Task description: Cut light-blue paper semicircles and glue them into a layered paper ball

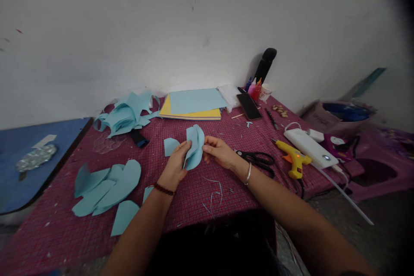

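Both hands hold a light blue paper piece [195,146] with curved layers above the middle of the table. My left hand [177,158] is closed on its left side, thumb in front. At its right edge, my right hand [219,151] pinches the paper between thumb and fingers. Another blue paper piece [170,146] lies just behind my left hand. To the left rests a loose pile of cut blue paper petals [106,189], with a single piece [125,217] beside my left forearm. Black-handled scissors [258,159] lie by my right wrist, partly hidden.
Paper scraps [126,114] heap at the back left, beside stacked blue and yellow sheets [194,116]. A phone [249,106] and glue bottles [255,90] stand at the back right. A yellow glue gun [295,159] and a white power strip [310,146] lie right.
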`<state>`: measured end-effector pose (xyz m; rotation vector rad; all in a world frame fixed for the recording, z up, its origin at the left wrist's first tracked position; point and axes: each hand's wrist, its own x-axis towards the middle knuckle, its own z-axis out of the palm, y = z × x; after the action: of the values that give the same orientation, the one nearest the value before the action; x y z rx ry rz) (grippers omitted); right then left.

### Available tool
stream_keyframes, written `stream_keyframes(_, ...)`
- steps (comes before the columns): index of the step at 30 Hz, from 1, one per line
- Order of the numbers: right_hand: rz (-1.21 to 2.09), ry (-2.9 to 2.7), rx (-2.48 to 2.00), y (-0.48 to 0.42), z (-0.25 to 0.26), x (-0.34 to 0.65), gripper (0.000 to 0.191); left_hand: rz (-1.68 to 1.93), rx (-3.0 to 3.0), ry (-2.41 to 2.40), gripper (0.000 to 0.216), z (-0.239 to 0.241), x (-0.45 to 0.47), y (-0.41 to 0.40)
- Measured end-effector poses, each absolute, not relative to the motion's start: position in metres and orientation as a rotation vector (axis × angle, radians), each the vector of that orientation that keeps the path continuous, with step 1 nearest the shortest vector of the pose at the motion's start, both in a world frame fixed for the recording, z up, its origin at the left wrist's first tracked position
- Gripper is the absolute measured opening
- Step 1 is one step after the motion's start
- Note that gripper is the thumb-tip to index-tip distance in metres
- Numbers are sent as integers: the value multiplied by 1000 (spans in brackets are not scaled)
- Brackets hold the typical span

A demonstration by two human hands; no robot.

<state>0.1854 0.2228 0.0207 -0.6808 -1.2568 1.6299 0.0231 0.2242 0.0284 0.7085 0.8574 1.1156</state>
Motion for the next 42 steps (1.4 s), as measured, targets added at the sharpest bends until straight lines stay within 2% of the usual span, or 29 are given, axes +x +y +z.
stream_keyframes(13, 1582, -1264, -687, 224, 20, 185, 47, 1143, 752, 894, 37, 31, 30, 219)
stream_keyframes(22, 1503, -1356, -773, 221, 22, 185, 43, 1165, 815, 963, 33, 23, 29, 221)
stream_keyframes(28, 1190, -1380, -1008, 227, 19, 182, 24, 1318, 926, 1089, 31, 13, 30, 226)
stream_keyframes(34, 809, -1306, -1254, 228, 19, 184, 31, 1373, 1059, 1151, 27, 11, 31, 223)
stream_keyframes(39, 993, -1415, -1162, 223, 26, 186, 17, 1395, 1098, 1164, 30, 15, 31, 221)
stream_keyframes(42, 1228, -1468, -1035, 222, 27, 186, 37, 1401, 1076, 1169, 30, 16, 31, 222)
